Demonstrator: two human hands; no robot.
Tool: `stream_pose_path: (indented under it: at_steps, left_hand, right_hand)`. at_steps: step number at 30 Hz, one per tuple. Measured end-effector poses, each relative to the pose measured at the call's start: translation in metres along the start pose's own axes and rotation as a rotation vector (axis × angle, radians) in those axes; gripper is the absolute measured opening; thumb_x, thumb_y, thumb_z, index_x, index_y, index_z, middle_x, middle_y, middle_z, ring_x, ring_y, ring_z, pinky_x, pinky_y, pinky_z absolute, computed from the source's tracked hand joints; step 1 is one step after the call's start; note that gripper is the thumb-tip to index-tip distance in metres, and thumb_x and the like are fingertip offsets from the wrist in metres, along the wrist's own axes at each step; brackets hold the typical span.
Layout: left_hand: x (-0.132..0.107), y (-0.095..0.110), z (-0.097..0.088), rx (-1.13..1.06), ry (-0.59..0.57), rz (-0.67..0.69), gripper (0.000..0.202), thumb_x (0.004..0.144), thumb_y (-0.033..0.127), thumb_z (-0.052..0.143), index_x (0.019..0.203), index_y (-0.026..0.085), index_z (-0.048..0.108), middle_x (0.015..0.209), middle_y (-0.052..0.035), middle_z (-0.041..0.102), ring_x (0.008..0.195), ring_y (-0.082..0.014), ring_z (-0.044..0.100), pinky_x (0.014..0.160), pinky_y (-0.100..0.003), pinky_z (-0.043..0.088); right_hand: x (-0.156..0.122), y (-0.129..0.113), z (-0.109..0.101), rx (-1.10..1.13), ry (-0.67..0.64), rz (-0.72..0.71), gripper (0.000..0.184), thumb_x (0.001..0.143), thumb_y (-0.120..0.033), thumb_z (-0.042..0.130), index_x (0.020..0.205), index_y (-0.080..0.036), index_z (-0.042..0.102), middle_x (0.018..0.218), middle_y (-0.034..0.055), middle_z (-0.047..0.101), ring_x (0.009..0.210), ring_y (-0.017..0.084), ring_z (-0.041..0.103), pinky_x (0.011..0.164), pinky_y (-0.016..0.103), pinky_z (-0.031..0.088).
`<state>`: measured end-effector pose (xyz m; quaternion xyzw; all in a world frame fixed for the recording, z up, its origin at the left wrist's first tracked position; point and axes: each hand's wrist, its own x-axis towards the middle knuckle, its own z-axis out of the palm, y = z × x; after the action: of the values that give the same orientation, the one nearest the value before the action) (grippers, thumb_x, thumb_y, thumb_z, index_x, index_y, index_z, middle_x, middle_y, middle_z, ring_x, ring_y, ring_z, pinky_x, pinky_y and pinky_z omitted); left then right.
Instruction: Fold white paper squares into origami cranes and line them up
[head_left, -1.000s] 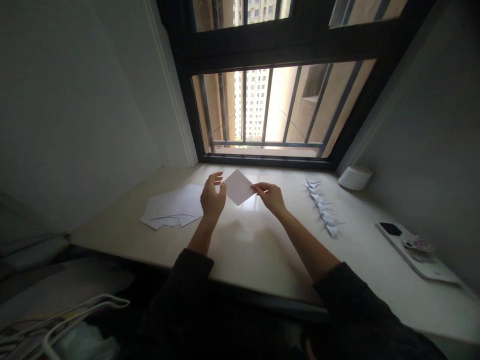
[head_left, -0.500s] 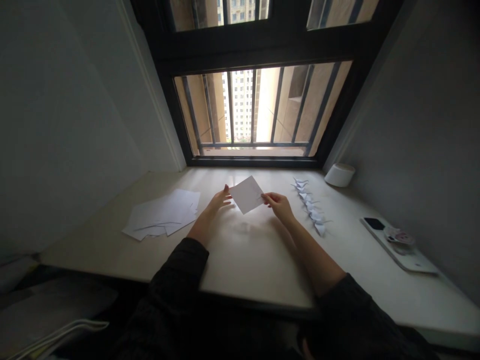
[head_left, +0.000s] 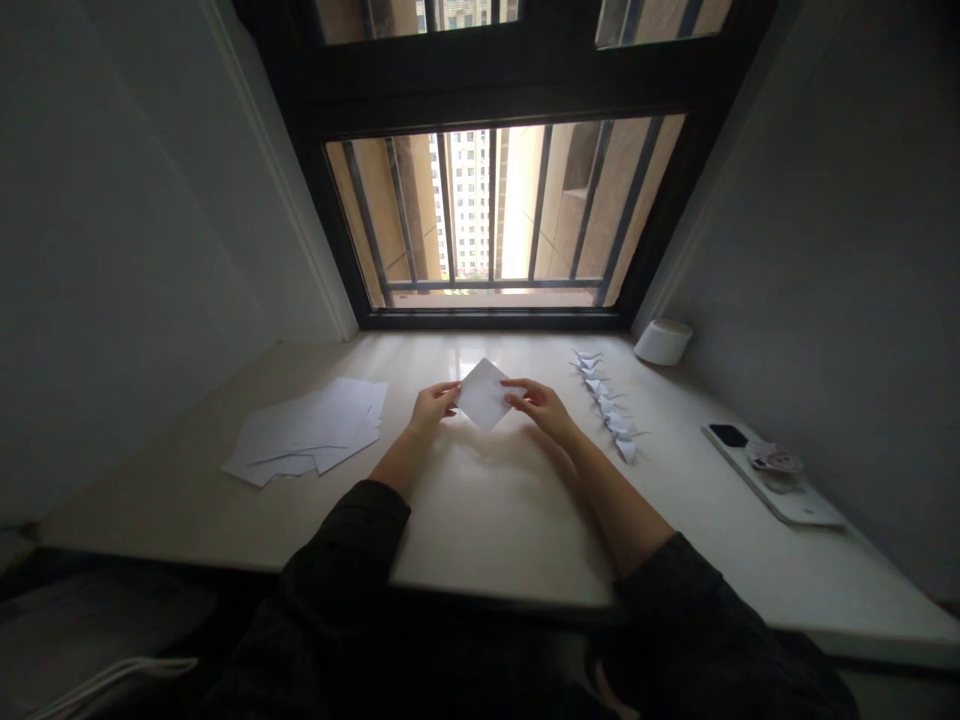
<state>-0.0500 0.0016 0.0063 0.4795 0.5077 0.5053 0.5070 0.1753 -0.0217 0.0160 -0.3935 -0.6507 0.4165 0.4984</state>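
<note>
A small square sheet of white paper [head_left: 484, 398] is held up above the sill, turned so one corner points toward me. My left hand [head_left: 437, 402] pinches its left corner between thumb and fingers. At the opposite corner, my right hand [head_left: 538, 404] grips the paper, its fingertips lying over the edge. To the right of that hand runs a row of several folded white paper cranes [head_left: 606, 402]. A loose pile of white paper sheets [head_left: 307, 428] lies to the left of my left hand.
Both hands are over a pale, glossy windowsill [head_left: 495, 530]. At the right lies a white phone [head_left: 776, 478] with a round ornament on its back. A white cylindrical object [head_left: 663, 342] stands in the far right corner. A dark-framed window [head_left: 491, 320] with bars closes the back.
My left hand has closed on the paper's left corner, its fingers having been spread before. The right hand's fingers now reach further over the paper. The whole view has shifted slightly.
</note>
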Motion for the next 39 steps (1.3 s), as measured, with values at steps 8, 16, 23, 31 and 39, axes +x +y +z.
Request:
stream_pose_path:
  at_steps: [8,16,23,31,39]
  left_hand:
    - [-0.002,0.005,-0.011,-0.04,-0.147,-0.107,0.049,0.057,0.041,0.077,0.097,0.014,0.07,0.075,-0.0067,0.067,0.06,-0.011,0.056,0.056,-0.022,0.039]
    - [-0.009,0.019,-0.012,0.037,-0.194,-0.098,0.058,0.061,0.045,0.075,0.112,0.02,0.064,0.087,-0.0091,0.068,0.073,-0.0179,0.065,0.063,-0.025,0.043]
    - [-0.019,0.024,-0.001,-0.071,-0.298,0.077,0.059,0.063,0.051,0.071,0.112,0.02,0.062,0.11,-0.0153,0.064,0.101,-0.028,0.061,0.078,-0.033,0.047]
    - [-0.02,0.008,0.022,-0.179,-0.041,0.158,0.036,0.056,0.038,0.079,0.08,0.016,0.064,0.077,-0.0035,0.068,0.074,-0.0147,0.062,0.075,-0.029,0.049]
    - [-0.02,0.007,0.029,-0.385,0.068,0.094,0.035,0.054,0.033,0.081,0.076,0.015,0.061,0.077,-0.0023,0.066,0.076,-0.014,0.063,0.081,-0.032,0.05]
  right_hand:
    - [-0.006,-0.006,-0.003,-0.002,-0.101,0.122,0.06,0.05,-0.032,0.08,0.107,-0.018,0.067,0.092,0.0072,0.071,0.068,0.017,0.064,0.066,0.03,0.052]
    - [-0.003,0.003,-0.001,0.013,0.032,0.122,0.044,0.058,-0.043,0.075,0.093,-0.016,0.072,0.082,0.0078,0.073,0.07,0.019,0.065,0.068,0.032,0.05]
    - [0.001,0.005,-0.002,0.063,0.229,0.128,0.044,0.066,-0.053,0.067,0.083,-0.013,0.074,0.068,0.0097,0.072,0.065,0.019,0.066,0.065,0.03,0.05]
    - [0.001,0.008,0.008,0.026,0.254,0.134,0.043,0.066,-0.055,0.065,0.077,-0.014,0.074,0.063,0.0082,0.071,0.061,0.018,0.065,0.063,0.03,0.049]
    - [0.001,0.01,0.013,0.123,0.246,0.121,0.039,0.063,-0.051,0.069,0.079,-0.015,0.073,0.069,0.0084,0.072,0.067,0.02,0.067,0.065,0.031,0.049]
